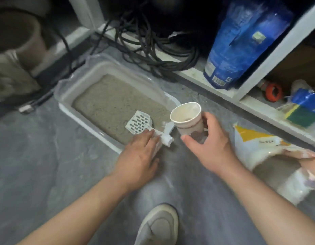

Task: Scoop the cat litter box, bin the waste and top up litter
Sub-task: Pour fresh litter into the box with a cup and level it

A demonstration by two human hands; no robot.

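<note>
Nearby: blue bag [241,41], cables [153,50] behind litter box [68,96].

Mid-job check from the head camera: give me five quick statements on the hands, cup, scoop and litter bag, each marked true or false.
1. The right hand holds a paper cup. True.
2. The slotted scoop lies on the floor outside the litter box. False: its head rests on the litter inside.
3. The left hand is at the scoop's handle. True.
4. The cup is full to the brim. False: only a little sits at its bottom.
5. The open litter bag lies left of the box. False: it lies right.
</note>
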